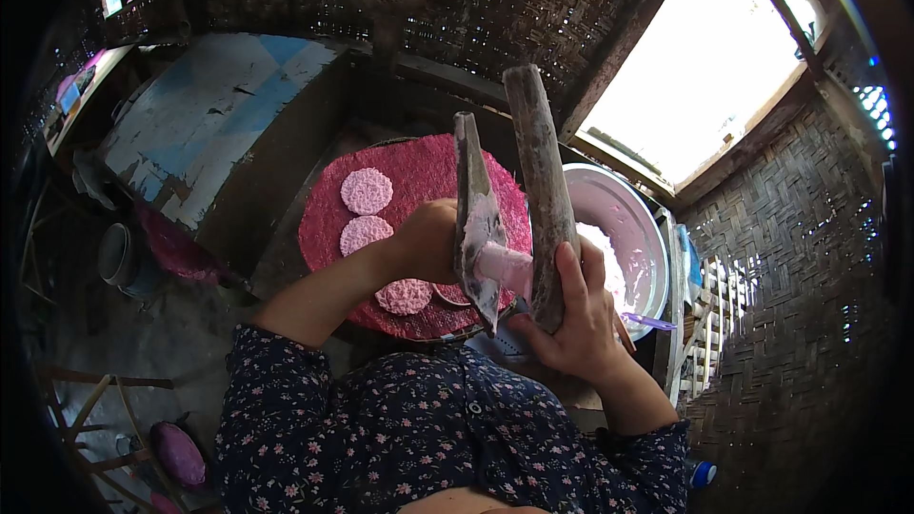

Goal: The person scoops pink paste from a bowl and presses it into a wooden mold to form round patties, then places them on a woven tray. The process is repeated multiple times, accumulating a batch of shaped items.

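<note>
A two-part wooden hand press is spread apart above the tray, one bar in each hand. My left hand (430, 241) grips the left wooden bar (471, 178), which is smeared with pink paste. My right hand (582, 321) holds the thicker right wooden bar (539, 157). Between the bars a short cylinder of pink dough (505, 268) bridges the gap. Below lies a round tray covered with red mesh-like cloth (435, 164). Lacy pink noodle discs (367, 191) lie on its left half, another disc (403, 297) nearer me. A ring (451, 294) is partly hidden under the press.
At right, a large basin (653, 250) holds pale pink dough, with a purple handle (648, 321) over its rim. A peeling blue-and-white table (235, 100) stands at left. Woven bamboo walls (778, 243) and a bright window opening (700, 64) enclose the spot. A pink-filled container (178, 453) sits lower left.
</note>
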{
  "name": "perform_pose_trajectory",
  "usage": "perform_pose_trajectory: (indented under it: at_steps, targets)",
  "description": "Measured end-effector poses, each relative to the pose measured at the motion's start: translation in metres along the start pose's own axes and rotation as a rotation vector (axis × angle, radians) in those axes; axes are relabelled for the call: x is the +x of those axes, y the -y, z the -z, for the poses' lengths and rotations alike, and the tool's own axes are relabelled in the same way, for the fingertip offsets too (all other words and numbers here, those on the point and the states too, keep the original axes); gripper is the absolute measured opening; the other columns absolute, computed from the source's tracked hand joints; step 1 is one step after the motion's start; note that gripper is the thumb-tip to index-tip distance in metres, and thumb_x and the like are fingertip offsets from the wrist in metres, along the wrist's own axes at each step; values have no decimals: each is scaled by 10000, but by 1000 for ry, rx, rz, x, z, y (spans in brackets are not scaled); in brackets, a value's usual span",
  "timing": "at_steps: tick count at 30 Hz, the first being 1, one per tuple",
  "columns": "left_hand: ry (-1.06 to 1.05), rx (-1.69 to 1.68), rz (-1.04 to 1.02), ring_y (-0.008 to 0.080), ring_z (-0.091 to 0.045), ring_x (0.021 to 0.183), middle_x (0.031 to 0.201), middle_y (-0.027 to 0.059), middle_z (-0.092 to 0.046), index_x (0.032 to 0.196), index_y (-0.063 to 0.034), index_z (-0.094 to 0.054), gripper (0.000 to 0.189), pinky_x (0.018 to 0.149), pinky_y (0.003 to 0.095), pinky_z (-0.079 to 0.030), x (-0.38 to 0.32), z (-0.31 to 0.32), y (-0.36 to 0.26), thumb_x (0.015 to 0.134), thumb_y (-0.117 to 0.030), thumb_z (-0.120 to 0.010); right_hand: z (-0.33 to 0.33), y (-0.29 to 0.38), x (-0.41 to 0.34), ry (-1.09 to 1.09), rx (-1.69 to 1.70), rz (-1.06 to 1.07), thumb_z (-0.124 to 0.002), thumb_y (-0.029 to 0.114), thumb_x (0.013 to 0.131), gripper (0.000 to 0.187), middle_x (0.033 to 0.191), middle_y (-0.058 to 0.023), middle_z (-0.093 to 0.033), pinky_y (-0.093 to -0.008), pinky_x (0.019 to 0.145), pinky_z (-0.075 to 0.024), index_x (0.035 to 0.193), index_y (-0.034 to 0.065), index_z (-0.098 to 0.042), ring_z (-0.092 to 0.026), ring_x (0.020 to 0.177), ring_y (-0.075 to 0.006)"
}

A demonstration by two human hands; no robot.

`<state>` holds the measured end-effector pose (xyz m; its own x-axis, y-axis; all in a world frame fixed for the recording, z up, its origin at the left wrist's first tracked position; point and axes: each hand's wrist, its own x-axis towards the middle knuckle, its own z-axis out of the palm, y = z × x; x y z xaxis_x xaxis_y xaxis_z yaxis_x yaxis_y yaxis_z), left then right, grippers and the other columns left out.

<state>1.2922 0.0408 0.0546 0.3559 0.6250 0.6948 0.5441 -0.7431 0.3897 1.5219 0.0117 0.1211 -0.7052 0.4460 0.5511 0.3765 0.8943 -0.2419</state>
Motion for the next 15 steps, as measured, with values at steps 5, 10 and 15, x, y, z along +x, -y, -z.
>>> perform_pose_trajectory:
  at_steps: [5, 10, 15]
  targets:
    - [74, 27, 2, 290, -634, 854, 942, 105, -632, 984, -84, -625, 478, 751, 370, -514, -11, -9, 12, 606, -331, -782, -15, 3, 6, -74, 41, 39, -767, 255, 664, 889, 1225, -343, -347, -485, 723, -498, 1377, 57, -274, -488, 1015, -508]
    - [-69, -28, 67, 316, -629, 695, 773, 114, -638, 834, -97, -660, 370, 614, 393, -510, -12, -14, 23, 584, -349, -762, -6, -34, -3, 196, 726, -395, -746, 378, 700, 1105, 1368, -197, -318, -456, 971, -354, 1456, 69, -2, -396, 1206, -315]
    - [10, -526, -122, 253, -559, 1100, 1195, 153, -569, 1243, -34, -500, 715, 922, 347, -455, 11, 9, 18, 641, -319, -759, -10, -56, -22, 608, 1523, -710, -700, 624, 653, 1178, 1409, -142, -303, -415, 957, -392, 1459, 88, -29, -457, 1167, -304]
